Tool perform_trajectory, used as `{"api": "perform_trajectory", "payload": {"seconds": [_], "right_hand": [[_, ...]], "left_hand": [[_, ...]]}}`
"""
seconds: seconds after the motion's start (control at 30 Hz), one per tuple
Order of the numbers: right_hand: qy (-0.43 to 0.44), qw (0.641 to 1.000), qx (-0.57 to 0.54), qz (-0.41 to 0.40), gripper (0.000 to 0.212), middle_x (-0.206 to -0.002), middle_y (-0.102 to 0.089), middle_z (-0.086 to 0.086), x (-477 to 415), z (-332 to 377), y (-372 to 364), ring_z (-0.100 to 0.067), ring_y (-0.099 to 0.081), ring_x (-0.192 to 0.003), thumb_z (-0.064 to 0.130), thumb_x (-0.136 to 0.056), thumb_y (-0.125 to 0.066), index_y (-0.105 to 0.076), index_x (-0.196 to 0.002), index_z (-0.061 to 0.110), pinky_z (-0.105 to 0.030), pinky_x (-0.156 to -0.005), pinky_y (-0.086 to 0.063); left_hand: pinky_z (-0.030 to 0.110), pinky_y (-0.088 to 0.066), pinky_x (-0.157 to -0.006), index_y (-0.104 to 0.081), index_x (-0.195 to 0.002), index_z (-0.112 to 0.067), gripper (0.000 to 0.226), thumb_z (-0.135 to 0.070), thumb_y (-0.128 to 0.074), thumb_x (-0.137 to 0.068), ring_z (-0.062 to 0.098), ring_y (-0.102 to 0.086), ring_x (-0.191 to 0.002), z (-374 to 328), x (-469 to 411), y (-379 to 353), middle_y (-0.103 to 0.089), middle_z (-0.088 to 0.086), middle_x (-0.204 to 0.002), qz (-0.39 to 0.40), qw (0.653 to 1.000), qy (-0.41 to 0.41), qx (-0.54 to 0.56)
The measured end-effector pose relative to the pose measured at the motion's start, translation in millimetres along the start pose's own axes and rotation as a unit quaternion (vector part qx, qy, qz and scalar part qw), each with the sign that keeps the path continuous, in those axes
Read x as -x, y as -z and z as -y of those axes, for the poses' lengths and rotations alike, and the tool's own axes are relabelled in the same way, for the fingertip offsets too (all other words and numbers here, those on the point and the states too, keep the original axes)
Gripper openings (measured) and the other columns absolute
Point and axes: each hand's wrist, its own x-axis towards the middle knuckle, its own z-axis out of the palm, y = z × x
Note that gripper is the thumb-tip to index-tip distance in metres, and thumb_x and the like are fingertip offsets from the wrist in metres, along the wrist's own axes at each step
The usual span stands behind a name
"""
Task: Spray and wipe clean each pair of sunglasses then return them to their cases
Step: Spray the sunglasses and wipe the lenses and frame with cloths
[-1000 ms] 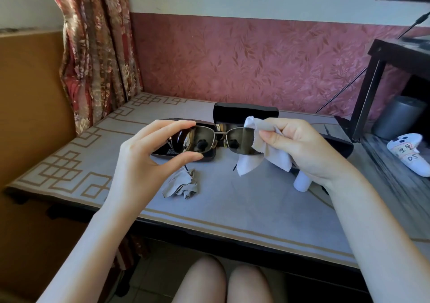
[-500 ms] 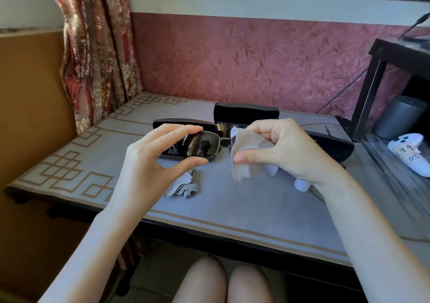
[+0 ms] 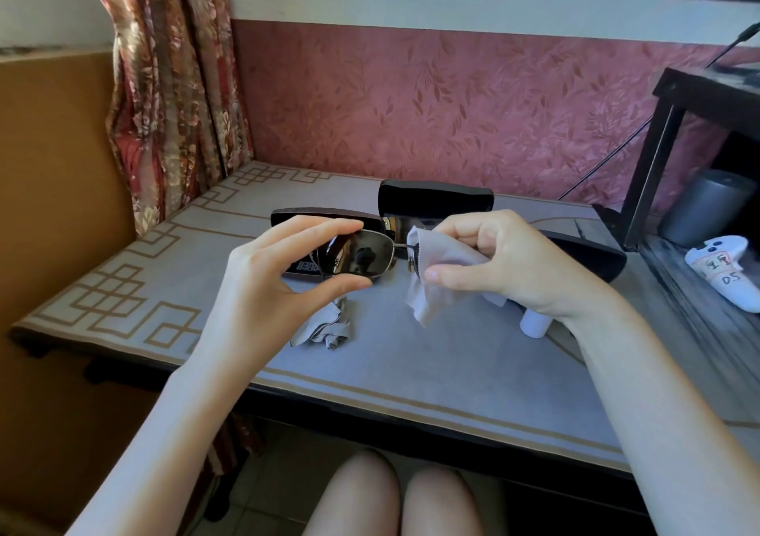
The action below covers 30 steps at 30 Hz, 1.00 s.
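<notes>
Above the table I hold metal-framed sunglasses (image 3: 357, 258) with dark lenses. My left hand (image 3: 279, 284) pinches the left lens rim between thumb and fingers. My right hand (image 3: 501, 266) presses a pale grey wiping cloth (image 3: 436, 276) around the right lens, which the cloth hides. Behind them stand an open black case (image 3: 436, 200) and a dark brown case (image 3: 296, 216). A third black case (image 3: 596, 256) lies to the right, partly behind my right wrist. A white spray bottle (image 3: 534, 323) shows under that wrist.
A second crumpled grey cloth (image 3: 327, 330) lies on the grey patterned table cover (image 3: 411, 363). A curtain (image 3: 172, 83) hangs at the back left. At the right are a dark shelf unit (image 3: 674, 132), a grey bin (image 3: 705, 206) and a white controller (image 3: 728, 272).
My right hand has folded the cloth over the right lens and shifted left along it; the lens was visible a second ago. My left hand holds almost steady.
</notes>
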Motion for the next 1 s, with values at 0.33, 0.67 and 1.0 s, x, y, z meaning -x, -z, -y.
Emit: {"api": "perform_trajectory", "payload": {"seconds": [0.33,0.67,1.0], "right_hand": [[0.001,0.999,0.023,0.027,0.018,-0.081,-0.071,0.001,1,-5,6,-0.008,-0.064,-0.074,0.007,-0.079,-0.071,-0.071,-0.094,0.015,-0.018,-0.072,-0.050],[0.009,1.000,0.013,0.003,0.011,-0.073,-0.067,0.002,-7,-9,-1,-0.008,-0.059,-0.066,0.008,-0.083,-0.074,-0.070,-0.083,0.018,-0.019,-0.064,-0.044],[0.016,0.999,-0.027,0.030,0.024,-0.085,-0.073,-0.003,0,-16,11,-0.011,-0.066,-0.077,0.012,-0.072,-0.081,-0.071,-0.094,0.012,-0.019,-0.071,-0.050]], "left_hand": [[0.012,-0.042,-0.095,-0.066,-0.115,-0.018,0.048,-0.028,-0.078,-0.071,-0.003,-0.059,-0.104,2,0,1,-0.064,-0.012,-0.111,0.008,1.000,-0.002,0.006],[0.010,-0.042,-0.094,-0.066,-0.116,-0.017,0.047,-0.032,-0.077,-0.072,-0.007,-0.057,-0.105,2,0,0,-0.062,-0.016,-0.112,0.005,1.000,-0.008,-0.003],[0.012,-0.043,-0.093,-0.065,-0.116,-0.021,0.047,-0.034,-0.075,-0.072,-0.006,-0.058,-0.103,2,0,2,-0.063,-0.015,-0.110,-0.001,1.000,-0.003,0.010]]}}
